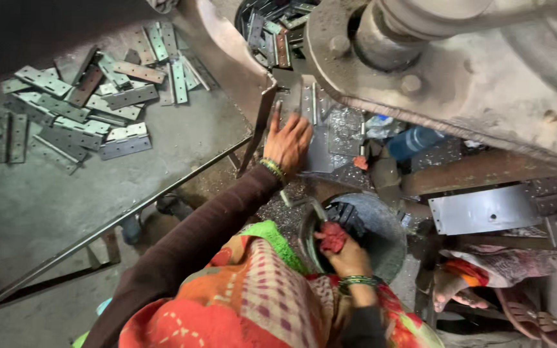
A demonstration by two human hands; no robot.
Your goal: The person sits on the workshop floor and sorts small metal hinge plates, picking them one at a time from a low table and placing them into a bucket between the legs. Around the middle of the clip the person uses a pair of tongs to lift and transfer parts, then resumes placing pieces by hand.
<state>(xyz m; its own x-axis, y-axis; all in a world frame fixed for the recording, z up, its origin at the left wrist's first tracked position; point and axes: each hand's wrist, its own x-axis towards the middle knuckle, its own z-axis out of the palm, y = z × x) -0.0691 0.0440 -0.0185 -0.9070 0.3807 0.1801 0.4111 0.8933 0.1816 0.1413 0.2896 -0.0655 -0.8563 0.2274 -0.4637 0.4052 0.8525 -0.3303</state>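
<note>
A flat grey metal plate (320, 145) is seen lying on the bed of a heavy press machine (459, 71), just under its large rusty body, and the left hand (288, 143) is laid on the plate's near edge with the fingers spread flat, pressing rather than gripping. A brown sleeve and green beaded bangles are worn on that arm. Lower down, the right hand (349, 258) is held at the rim of a round grey metal bucket (381, 238), and a red cloth (332, 237) is clenched in its fingers; dark metal pieces are seen inside the bucket. To the right of the bucket a pale rectangular metal sheet (485, 209) is propped against the machine frame, and a blue bottle (414, 140) is lodged behind the plate. At the lower right, another person's bare foot (452, 291) in a sandal is shown. On the grey floor at the upper left, a loose pile of flat metal hinges (85, 103) is scattered, well apart from both hands, and more hinges are heaped in a container (275, 26) at the top.
</note>
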